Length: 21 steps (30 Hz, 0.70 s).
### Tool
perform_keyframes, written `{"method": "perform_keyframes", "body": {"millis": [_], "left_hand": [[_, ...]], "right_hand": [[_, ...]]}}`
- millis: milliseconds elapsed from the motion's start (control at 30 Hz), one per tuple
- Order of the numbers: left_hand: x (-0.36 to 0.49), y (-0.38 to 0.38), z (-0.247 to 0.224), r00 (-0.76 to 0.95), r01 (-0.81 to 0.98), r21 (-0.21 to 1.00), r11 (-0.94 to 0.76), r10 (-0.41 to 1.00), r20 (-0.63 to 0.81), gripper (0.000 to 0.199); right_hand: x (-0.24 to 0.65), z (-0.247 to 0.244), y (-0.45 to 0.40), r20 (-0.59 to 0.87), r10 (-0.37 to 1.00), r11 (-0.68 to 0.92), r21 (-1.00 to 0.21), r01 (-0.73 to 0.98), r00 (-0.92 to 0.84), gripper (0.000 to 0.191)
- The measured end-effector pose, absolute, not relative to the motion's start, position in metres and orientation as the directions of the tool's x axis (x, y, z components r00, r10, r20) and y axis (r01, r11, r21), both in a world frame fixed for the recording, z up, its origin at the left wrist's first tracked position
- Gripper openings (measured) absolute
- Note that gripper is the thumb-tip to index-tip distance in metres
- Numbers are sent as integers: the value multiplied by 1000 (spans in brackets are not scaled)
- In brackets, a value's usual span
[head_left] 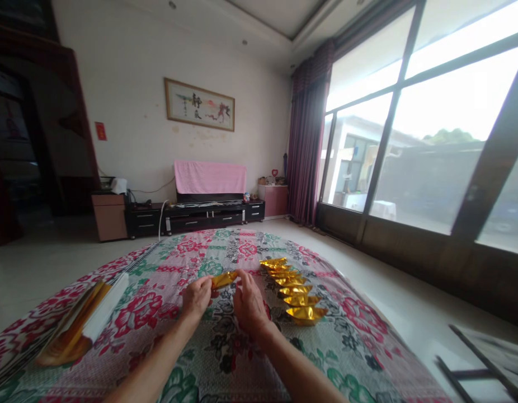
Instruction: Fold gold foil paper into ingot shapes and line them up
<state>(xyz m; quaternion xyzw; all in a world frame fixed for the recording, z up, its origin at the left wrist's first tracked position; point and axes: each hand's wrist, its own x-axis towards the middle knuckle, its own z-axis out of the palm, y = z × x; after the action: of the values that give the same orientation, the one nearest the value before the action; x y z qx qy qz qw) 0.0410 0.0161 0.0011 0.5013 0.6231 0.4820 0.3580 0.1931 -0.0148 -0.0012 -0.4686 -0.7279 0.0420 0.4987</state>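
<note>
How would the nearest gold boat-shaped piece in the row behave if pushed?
The nearest gold piece is probably light, looking like folded foil paper; its creased walls suggest it could dent easily. Its raised, pointed ends might let it rock.

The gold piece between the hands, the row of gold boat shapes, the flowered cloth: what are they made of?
Gold piece: probably foil-faced paper; glossy like metal, but thin-looking and creased.
Gold boat shapes: likely the same shiny material, given the matching colour, bright glints and pointed folds.
Flowered cloth: seemingly woven fabric, mostly matte, with a weave-like texture; the fibre can't be told.
</note>
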Motion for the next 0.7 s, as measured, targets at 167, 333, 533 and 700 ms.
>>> {"method": "perform_keyframes", "body": {"millis": [167, 333, 533, 700], "left_hand": [[65, 31, 0, -254, 472, 880, -50, 949, 190, 36], [81, 35, 1, -241, 556, 827, -87, 935, 260, 32], [91, 40, 4, -205, 630, 766, -130, 924, 324, 31], [100, 60, 4, -195, 647, 751, -134, 923, 333, 31]], "right_hand": [[196, -1, -5, 653, 756, 487, -599, 635, 36, 56], [200, -21, 8, 641, 755, 456, -664, 593, 136, 65], [200, -36, 21, 611, 754, 396, -715, 577, 240, 58], [202, -37, 22, 627, 683, 327, -721, 611, 374, 50]]}}
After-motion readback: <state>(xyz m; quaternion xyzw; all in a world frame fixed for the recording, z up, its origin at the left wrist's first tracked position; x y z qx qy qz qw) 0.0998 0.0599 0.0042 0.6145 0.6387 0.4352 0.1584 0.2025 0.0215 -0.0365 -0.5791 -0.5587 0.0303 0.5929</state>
